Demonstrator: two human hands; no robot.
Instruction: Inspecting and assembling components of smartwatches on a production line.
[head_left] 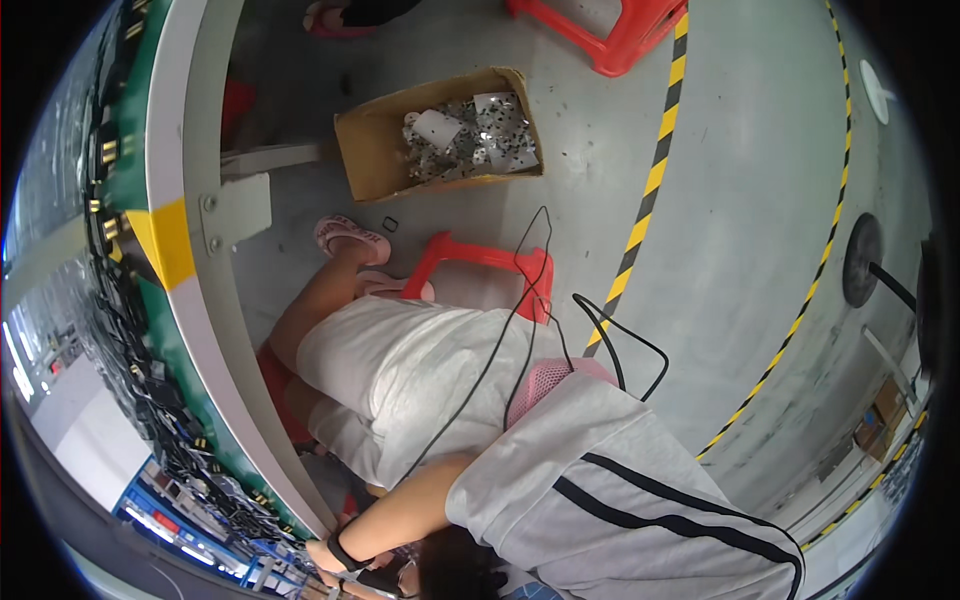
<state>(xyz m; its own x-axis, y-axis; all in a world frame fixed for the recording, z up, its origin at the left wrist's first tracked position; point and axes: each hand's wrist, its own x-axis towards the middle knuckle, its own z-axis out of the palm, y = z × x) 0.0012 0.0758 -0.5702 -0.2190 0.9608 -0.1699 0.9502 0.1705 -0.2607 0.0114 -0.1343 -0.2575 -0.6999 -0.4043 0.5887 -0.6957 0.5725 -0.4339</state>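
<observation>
Head view: left, the bench (170, 130); right of it, a seated co-worker (570, 470), one arm (405, 515) at its near end. Keep the black cables (666, 360) clear of the small dark components (165, 425) crowding the bench. The wearer's grip is unseen; I cannot tell its state.

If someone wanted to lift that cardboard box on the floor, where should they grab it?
Probably grip the cardboard box by its two short end walls, coming from above. It sits open-topped on the floor, leaving the rim reachable, and the small dark parts lie mostly toward the picture's right, so that end may need firmer support.
</observation>
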